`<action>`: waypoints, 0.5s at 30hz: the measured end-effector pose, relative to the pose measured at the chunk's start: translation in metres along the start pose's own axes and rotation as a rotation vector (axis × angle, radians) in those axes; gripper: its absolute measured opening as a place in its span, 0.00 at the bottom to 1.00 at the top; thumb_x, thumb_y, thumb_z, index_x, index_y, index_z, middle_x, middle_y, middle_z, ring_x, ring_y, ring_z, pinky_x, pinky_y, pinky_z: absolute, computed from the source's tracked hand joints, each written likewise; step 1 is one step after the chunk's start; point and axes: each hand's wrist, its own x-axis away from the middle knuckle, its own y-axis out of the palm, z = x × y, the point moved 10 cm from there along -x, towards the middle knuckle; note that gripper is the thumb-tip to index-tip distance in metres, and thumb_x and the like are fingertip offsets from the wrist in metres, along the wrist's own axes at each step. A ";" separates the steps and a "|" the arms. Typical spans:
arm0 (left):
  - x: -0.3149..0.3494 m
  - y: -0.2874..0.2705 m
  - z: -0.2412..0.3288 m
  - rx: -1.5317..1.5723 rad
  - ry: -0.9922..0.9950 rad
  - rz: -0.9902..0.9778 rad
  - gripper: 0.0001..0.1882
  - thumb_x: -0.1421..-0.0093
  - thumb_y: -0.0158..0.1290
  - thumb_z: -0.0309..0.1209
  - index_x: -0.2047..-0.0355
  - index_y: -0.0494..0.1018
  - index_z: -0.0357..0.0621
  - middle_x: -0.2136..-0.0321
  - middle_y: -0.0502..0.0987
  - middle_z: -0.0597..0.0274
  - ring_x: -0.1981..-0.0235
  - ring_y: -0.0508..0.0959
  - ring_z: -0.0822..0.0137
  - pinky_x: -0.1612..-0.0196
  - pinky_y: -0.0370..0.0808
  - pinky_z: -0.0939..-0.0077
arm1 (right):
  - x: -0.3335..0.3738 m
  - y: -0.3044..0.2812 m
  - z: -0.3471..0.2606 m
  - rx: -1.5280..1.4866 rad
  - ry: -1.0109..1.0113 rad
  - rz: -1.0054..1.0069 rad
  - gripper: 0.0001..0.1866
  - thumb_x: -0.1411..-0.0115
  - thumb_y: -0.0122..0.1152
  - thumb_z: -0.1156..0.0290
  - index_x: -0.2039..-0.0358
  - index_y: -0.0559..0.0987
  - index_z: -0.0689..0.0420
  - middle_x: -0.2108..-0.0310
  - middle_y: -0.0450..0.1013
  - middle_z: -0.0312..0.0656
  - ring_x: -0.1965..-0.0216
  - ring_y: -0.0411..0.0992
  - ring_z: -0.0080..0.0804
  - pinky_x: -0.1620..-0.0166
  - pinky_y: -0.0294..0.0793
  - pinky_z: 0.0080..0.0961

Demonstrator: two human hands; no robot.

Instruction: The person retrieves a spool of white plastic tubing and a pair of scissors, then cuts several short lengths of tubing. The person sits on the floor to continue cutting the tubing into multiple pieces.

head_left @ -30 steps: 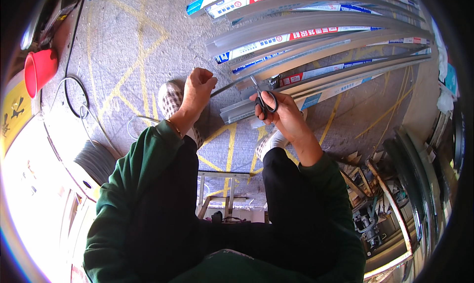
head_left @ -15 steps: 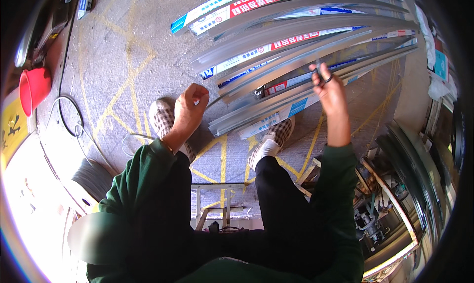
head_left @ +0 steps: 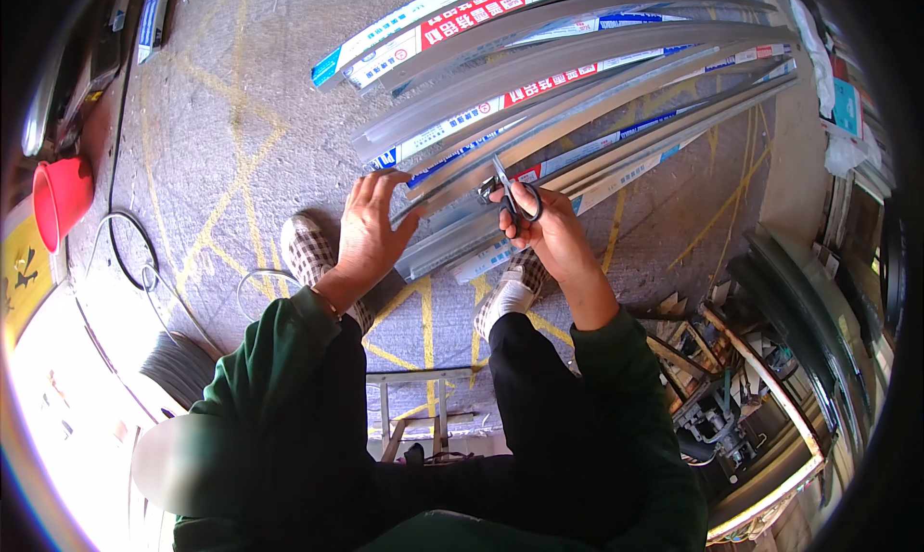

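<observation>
Scissors (head_left: 503, 175) with black handles are in my right hand (head_left: 549, 234), fingers wrapped round the loops and blades pointing away from me. My left hand (head_left: 369, 232) is open, thumb and fingers apart, by the near-left ends of long metal profiles (head_left: 462, 95). Whether it touches one of them I cannot tell. The profiles lie roughly side by side, several carrying white, blue and red printed film. A small dark and silver piece (head_left: 487, 188) sits on them beside the scissors; its kind is unclear.
My checkered shoes (head_left: 306, 249) stand on the concrete floor with yellow lines. At left are a red bucket (head_left: 64, 201), looping cable (head_left: 114, 215) and a coil (head_left: 178, 367). A metal-framed machine (head_left: 727, 436) and dark curved strips (head_left: 804, 311) stand at right.
The scissors in my right hand have come left and nearer, toward my left hand. My left hand has gone from curled fingers to spread ones. The view has shifted slightly.
</observation>
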 end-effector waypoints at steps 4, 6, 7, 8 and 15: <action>-0.013 0.019 0.024 -0.092 0.107 -0.080 0.28 0.48 0.66 0.33 0.49 0.69 0.42 0.52 0.72 0.55 0.50 0.71 0.50 0.46 0.68 0.58 | -0.001 -0.004 0.002 -0.009 0.019 0.031 0.20 0.31 0.55 0.56 0.57 0.81 0.62 0.77 0.74 0.33 0.77 0.68 0.15 0.77 0.63 0.13; -0.018 0.027 0.028 -0.138 0.123 -0.102 0.28 0.49 0.66 0.34 0.49 0.70 0.42 0.53 0.72 0.55 0.50 0.71 0.51 0.47 0.67 0.58 | 0.000 -0.004 0.001 0.004 -0.015 0.023 0.20 0.31 0.56 0.56 0.58 0.81 0.62 0.77 0.73 0.33 0.77 0.68 0.15 0.77 0.62 0.13; -0.021 0.031 0.030 -0.158 0.144 -0.109 0.28 0.49 0.66 0.34 0.49 0.70 0.43 0.53 0.72 0.55 0.51 0.71 0.51 0.47 0.67 0.58 | 0.000 -0.006 -0.001 0.010 -0.038 0.022 0.19 0.31 0.56 0.56 0.58 0.81 0.62 0.77 0.73 0.33 0.77 0.68 0.15 0.77 0.62 0.13; -0.024 0.033 0.031 -0.182 0.148 -0.103 0.27 0.50 0.66 0.34 0.51 0.71 0.43 0.54 0.73 0.55 0.51 0.71 0.52 0.49 0.66 0.58 | -0.001 -0.011 -0.002 0.007 -0.056 0.048 0.19 0.31 0.57 0.56 0.59 0.82 0.62 0.78 0.72 0.32 0.77 0.68 0.15 0.77 0.61 0.13; -0.029 0.041 0.035 -0.249 0.128 -0.134 0.25 0.51 0.63 0.33 0.54 0.70 0.39 0.56 0.72 0.52 0.51 0.71 0.51 0.49 0.65 0.56 | -0.023 -0.129 -0.090 -0.022 -0.214 0.322 0.19 0.35 0.63 0.57 0.61 0.81 0.64 0.77 0.73 0.35 0.76 0.70 0.18 0.76 0.65 0.15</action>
